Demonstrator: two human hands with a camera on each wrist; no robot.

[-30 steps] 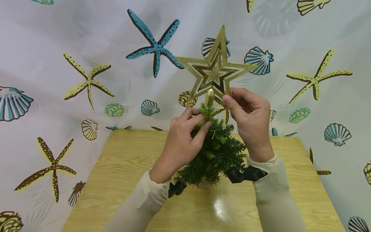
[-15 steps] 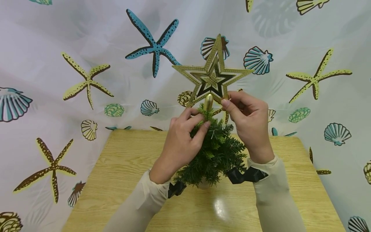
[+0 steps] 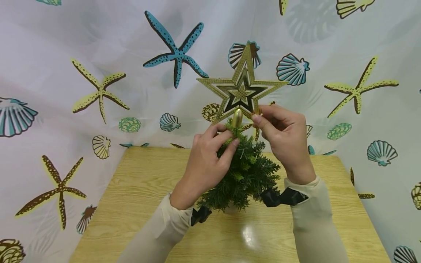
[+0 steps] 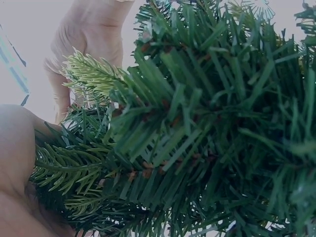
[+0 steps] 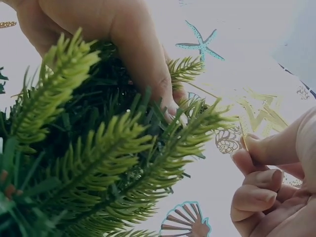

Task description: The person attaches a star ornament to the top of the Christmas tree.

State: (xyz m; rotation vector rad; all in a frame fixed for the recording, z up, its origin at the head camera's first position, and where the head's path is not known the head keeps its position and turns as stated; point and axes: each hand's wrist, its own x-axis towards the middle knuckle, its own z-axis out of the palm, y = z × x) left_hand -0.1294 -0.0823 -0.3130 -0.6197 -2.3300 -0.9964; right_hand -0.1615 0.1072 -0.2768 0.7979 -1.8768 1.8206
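Note:
A gold star tree topper (image 3: pixel 241 93) stands upright over a small artificial Christmas tree (image 3: pixel 246 175). Its gold socket (image 3: pixel 237 118) sits at the tip of the top sprig. My right hand (image 3: pixel 284 142) pinches the star's lower right point between thumb and forefinger, and the right wrist view shows the other fingers of that right hand (image 5: pixel 266 182) curled. With its fingers around the top sprig just under the socket, my left hand (image 3: pixel 210 157) grips the tree. Needles partly hide the left fingertips in the right wrist view.
The tree stands on a light wooden table (image 3: pixel 141 182). Behind it hangs a white cloth (image 3: pixel 131 33) printed with starfish and shells. A black strap (image 3: pixel 284 197) is on the right wrist and a black piece (image 3: pixel 200 215) shows at the left wrist.
The star came down toward the tree's tip with my right hand, mostly in the first half second, and tilted slightly. My left hand has stayed on the top sprig.

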